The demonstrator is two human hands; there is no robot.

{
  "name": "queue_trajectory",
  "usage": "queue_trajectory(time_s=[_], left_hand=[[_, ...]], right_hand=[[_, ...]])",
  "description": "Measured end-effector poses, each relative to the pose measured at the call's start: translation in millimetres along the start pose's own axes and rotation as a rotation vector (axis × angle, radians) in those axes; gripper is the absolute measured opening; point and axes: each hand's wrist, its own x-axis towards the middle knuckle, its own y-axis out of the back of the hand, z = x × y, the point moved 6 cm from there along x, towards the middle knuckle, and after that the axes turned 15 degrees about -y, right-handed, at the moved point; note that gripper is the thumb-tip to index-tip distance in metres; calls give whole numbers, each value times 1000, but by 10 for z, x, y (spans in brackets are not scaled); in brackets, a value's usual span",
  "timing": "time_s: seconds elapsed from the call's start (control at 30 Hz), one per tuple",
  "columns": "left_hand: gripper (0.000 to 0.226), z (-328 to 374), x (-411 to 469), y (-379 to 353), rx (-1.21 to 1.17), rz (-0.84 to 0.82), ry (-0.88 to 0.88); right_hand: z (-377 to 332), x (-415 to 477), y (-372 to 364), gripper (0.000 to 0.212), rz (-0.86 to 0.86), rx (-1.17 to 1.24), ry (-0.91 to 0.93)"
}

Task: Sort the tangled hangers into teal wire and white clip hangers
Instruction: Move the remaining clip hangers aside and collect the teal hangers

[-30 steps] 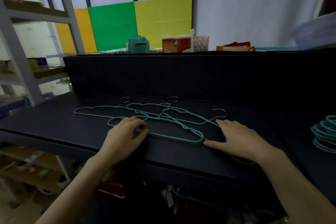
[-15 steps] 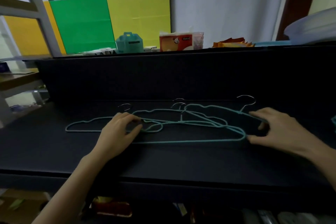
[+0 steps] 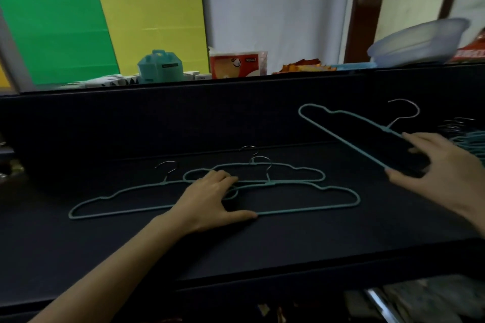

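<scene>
Three teal wire hangers [image 3: 288,189] lie overlapping on the black table [image 3: 288,238], their metal hooks pointing away from me. My left hand [image 3: 210,202] rests flat on them, fingers spread, pinning their overlapping ends. My right hand [image 3: 441,168] holds a fourth teal wire hanger [image 3: 341,136] by its right end, lifted off the table and tilted up to the left. At the far right edge lies a pile of teal wire hangers [image 3: 469,139]. No white clip hanger is visible.
A black back wall [image 3: 183,118] rises behind the table. Beyond it stand a teal box [image 3: 160,65], a red-and-white tissue pack [image 3: 237,64], orange packets [image 3: 301,65] and a pale plastic basin [image 3: 417,43]. Green and yellow boards [image 3: 105,34] lean against the white wall.
My right hand has lifted one teal hanger clear of the tangle and carried it up and to the right. My left hand stays pressed on the remaining hangers. The view has shifted right.
</scene>
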Motion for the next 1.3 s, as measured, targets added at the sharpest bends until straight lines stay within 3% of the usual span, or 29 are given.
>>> queue_trajectory(time_s=[0.1,0.2,0.5,0.73,1.1,1.3], left_hand=[[112,69,117,-38,18,23,-78],[115,106,169,-82,-14,35,-138],[92,210,152,2,91,109,-210],[110,464,248,238,67,177,-264],[119,1593,1056,246,-4,253,-416],[121,2447,1566,69,-13,280,-462]], right_hand=[[14,-209,100,83,2,25,-10],[54,-384,152,71,-11,24,-62],[169,-779,235,59,-18,51,-91],[424,-988,497,55,13,47,-92],[1442,-966,1219,58,92,-12,-124],[2250,-896,1629,45,108,-31,-136]])
